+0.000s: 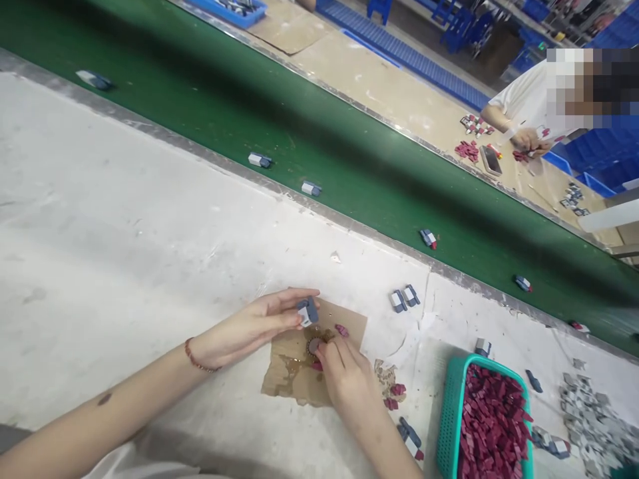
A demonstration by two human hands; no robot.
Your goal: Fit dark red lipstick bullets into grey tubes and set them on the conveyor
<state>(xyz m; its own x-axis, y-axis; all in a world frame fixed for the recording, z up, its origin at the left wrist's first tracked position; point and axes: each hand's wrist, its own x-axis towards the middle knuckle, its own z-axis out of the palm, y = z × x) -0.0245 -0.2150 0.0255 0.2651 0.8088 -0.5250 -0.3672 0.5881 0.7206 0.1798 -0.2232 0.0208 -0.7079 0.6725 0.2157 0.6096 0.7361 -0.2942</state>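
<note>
My left hand (pixel 254 326) pinches a small grey-blue and white plastic part (pixel 307 311) between thumb and fingers, above a stained piece of brown cardboard (pixel 289 372). My right hand (pixel 347 379) rests on the cardboard with fingertips closed on a small dark red piece next to a little round glue dish (pixel 314 344). Another dark red piece (pixel 342 329) lies on the cardboard just beyond the fingers. Two assembled grey parts (pixel 404 297) lie on the white table further right.
A teal basket (pixel 449 412) full of dark red pieces stands at the right, a heap of grey parts (pixel 589 412) beside it. A green conveyor belt (pixel 349 159) carries finished parts (pixel 311 188). Across it another person (pixel 529 106) works at a table.
</note>
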